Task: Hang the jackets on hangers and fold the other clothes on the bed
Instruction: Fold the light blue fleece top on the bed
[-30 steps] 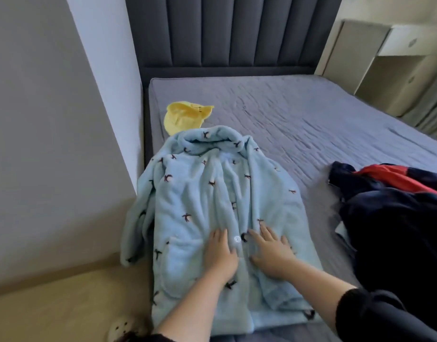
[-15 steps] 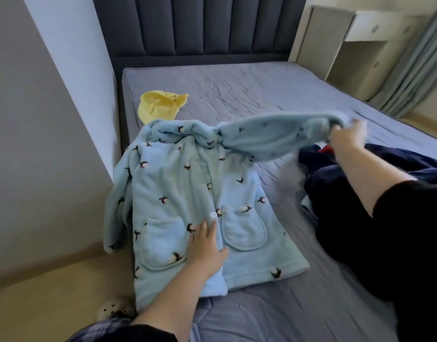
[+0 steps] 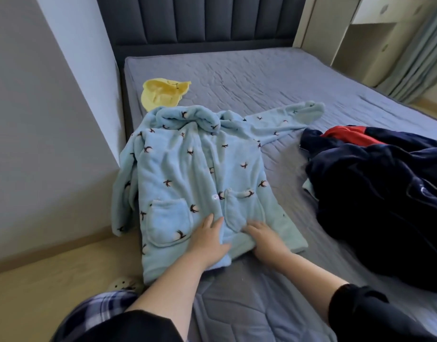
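Head view | left grip (image 3: 210,239) and right grip (image 3: 264,236) both spread, pressing blue fleece jacket (image 3: 187,169) on bed (image 3: 237,77)

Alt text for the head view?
The person's left hand and right hand rest on the lower front of a light blue fleece top laid on a grey bed. A yellow garment lies beyond it, a dark clothes pile at right.
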